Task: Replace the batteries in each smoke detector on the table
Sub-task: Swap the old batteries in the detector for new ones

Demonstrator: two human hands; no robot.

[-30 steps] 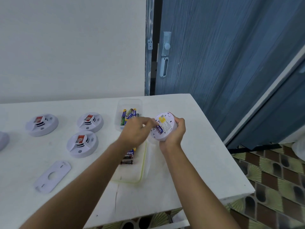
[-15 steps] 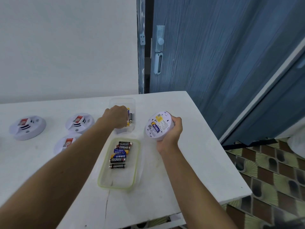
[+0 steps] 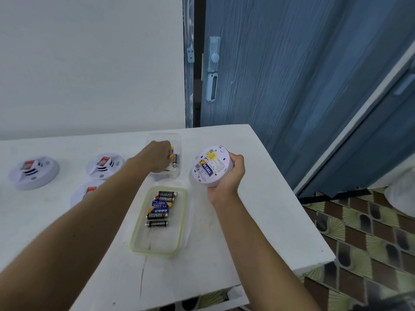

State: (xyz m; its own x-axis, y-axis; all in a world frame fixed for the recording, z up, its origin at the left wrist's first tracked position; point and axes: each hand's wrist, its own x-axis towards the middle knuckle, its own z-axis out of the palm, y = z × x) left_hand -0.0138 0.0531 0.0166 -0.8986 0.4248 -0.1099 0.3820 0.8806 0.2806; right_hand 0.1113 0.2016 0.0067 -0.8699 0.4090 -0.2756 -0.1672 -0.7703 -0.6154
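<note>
Two hands at work, one unit in progress.

1. Smoke detector (image 3: 210,164): lifted off the surface (image 3: 258,221) and clamped in the right hand (image 3: 228,176), whose fingers wrap its rim. The back face is turned up toward the wearer and tilted toward the left hand, so the disc's axis runs up and leftward. One fitted cell (image 3: 207,170) lies in the bay, its long axis diagonal across the back face and slanting down toward the right palm.

2. Clear tub (image 3: 178,140): the left hand (image 3: 158,157) is dipped into it, fingers curled down among the loose cells (image 3: 175,163). The fingertips are hidden, so I cannot tell whether it pinches one.

3. Green-rimmed tray (image 3: 157,252): sits between the two forearms, nearer the wearer than either hand. It holds a row of cells (image 3: 160,208) lying crosswise.

4. Spare detectors, three: all lie outboard of the left forearm. They comprise the far unit (image 3: 33,172), the middle unit (image 3: 105,164) and the near unit (image 3: 88,190), which the forearm partly covers.

Handling note, as a judgement: draw a single cell, pinched at mid-body. Check its terminals against the bay marking. Line its long axis up parallel with the fitted cell before pressing home, with the right hand bracing the unit.
</note>
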